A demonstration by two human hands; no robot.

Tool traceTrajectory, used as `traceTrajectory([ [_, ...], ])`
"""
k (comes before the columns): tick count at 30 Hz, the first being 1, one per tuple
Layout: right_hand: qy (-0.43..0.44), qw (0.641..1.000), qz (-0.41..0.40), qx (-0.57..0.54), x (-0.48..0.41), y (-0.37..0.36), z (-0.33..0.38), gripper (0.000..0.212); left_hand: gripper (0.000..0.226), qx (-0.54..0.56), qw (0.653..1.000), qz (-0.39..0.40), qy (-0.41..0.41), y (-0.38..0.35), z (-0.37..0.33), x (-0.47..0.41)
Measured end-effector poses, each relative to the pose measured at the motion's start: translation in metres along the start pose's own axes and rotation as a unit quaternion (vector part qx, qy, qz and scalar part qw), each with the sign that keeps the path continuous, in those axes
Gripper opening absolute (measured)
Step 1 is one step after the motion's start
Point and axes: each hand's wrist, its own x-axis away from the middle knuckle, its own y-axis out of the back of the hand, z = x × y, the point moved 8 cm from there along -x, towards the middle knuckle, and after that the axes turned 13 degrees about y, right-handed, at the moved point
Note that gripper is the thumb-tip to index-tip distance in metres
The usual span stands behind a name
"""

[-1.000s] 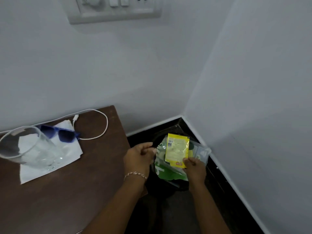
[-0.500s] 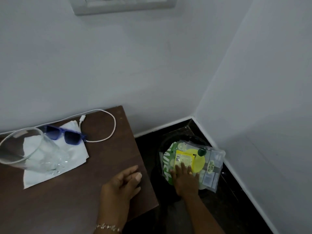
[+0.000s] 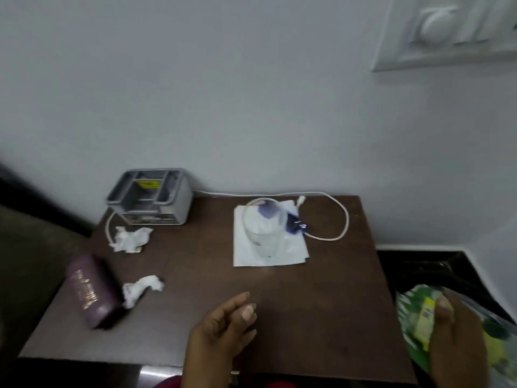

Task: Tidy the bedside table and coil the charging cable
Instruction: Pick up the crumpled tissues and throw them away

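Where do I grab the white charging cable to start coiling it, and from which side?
Pinch the charging cable at its free plug end, coming from above on the right. That end lies loose near the back edge of the table, right of the glass and sunglasses, so a hand probably knocks nothing; the other stretch runs behind the grey organiser.

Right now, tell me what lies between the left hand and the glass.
Head view: from the left hand, bare table, then the paper under the glass.
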Motion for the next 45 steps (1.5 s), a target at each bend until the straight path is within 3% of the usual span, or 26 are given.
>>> traceTrajectory([
  [3, 0.073, 0.995, -0.023, -0.064, 0.017, 0.0, 0.077, 0.072, 0.018, 0.047, 0.998, -0.026, -0.017, 0.036, -0.013, 0.001],
  [5, 0.118, 0.987, -0.007, -0.109, 0.03, -0.016, 0.128, 0.068, 0.018, 0.083, 0.996, -0.038, -0.023, 0.055, -0.019, -0.001],
  [7, 0.181, 0.974, 0.041, -0.132, 0.046, -0.045, 0.179, 0.069, 0.018, 0.113, 0.992, -0.054, -0.029, 0.074, -0.022, -0.001],
  [10, 0.24, 0.946, 0.173, -0.129, 0.087, -0.11, 0.242, 0.052, 0.018, 0.159, 0.981, -0.104, -0.045, 0.103, -0.026, -0.001],
  [13, 0.338, 0.882, 0.312, -0.105, 0.14, -0.175, 0.302, 0.035, 0.018, 0.185, 0.967, -0.158, -0.076, 0.129, -0.033, 0.001],
  [16, 0.421, 0.805, 0.404, -0.107, 0.186, -0.218, 0.349, 0.045, 0.017, 0.201, 0.955, -0.197, -0.094, 0.145, -0.032, 0.002],
  [19, 0.435, 0.763, 0.468, -0.097, 0.21, -0.248, 0.361, 0.051, 0.016, 0.205, 0.939, -0.255, -0.105, 0.159, -0.027, 0.002],
  [24, 0.441, 0.786, 0.433, -0.011, 0.205, -0.253, 0.348, 0.038, 0.019, 0.219, 0.944, -0.227, -0.098, 0.153, -0.025, -0.005],
  [27, 0.416, 0.817, 0.398, -0.04, 0.192, -0.238, 0.342, 0.037, 0.024, 0.224, 0.95, -0.199, -0.087, 0.145, -0.029, -0.007],
  [30, 0.32, 0.875, 0.339, -0.134, 0.169, -0.213, 0.335, 0.016, 0.02, 0.26, 0.951, -0.155, -0.067, 0.138, -0.03, -0.013],
  [32, 0.216, 0.9, 0.309, -0.219, 0.159, -0.197, 0.328, 0.019, 0.021, 0.273, 0.953, -0.123, -0.055, 0.132, -0.032, -0.018],
  [34, 0.142, 0.887, 0.331, -0.289, 0.16, -0.191, 0.327, 0.03, 0.021, 0.282, 0.955, -0.085, -0.038, 0.125, -0.033, -0.022],
  [36, 0.149, 0.877, 0.356, -0.285, 0.166, -0.189, 0.332, 0.036, 0.018, 0.303, 0.951, -0.058, -0.012, 0.122, -0.033, -0.026],
  [40, 0.183, 0.844, 0.444, -0.238, 0.181, -0.201, 0.343, 0.048, 0.013, 0.328, 0.941, -0.085, 0.004, 0.138, -0.031, -0.03],
  [42, 0.166, 0.836, 0.456, -0.255, 0.178, -0.21, 0.35, 0.043, 0.009, 0.34, 0.935, -0.106, -0.006, 0.148, -0.034, -0.029],
  [45, 0.2, 0.866, 0.393, -0.236, 0.156, -0.23, 0.369, 0.027, 0.01, 0.354, 0.925, -0.135, -0.017, 0.158, -0.038, -0.027],
])
